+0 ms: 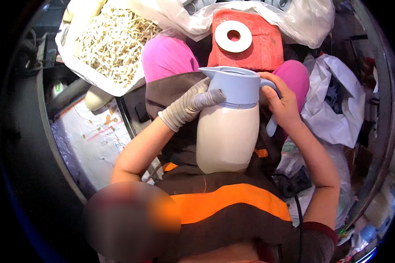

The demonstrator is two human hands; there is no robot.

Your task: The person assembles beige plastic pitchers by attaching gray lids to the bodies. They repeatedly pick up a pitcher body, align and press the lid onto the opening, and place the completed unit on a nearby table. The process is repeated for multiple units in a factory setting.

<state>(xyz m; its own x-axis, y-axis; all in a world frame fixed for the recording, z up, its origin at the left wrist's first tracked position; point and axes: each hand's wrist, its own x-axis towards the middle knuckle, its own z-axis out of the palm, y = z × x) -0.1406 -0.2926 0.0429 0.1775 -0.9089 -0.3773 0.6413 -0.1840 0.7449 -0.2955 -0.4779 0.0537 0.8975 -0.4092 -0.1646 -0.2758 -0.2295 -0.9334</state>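
Left of the jug [227, 131], a bag of pale sticks [112, 41]. The gloved left hand [193, 103] presses closed against the jug's blue lid [237, 85]; the right hand [283, 103] grips its handle [272, 87]. Behind the jug, a red block [259, 48].

Jug [227, 131] on the lap, foam block [245, 41] behind it, bag of sticks [112, 44] behind-left.

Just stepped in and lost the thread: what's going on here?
A person holds a cream jug with a pale blue top over their lap. The right hand grips the blue handle; the gloved left hand presses against the top's side. A red block with a white ring lies beyond, beside a bag of small pale pieces.
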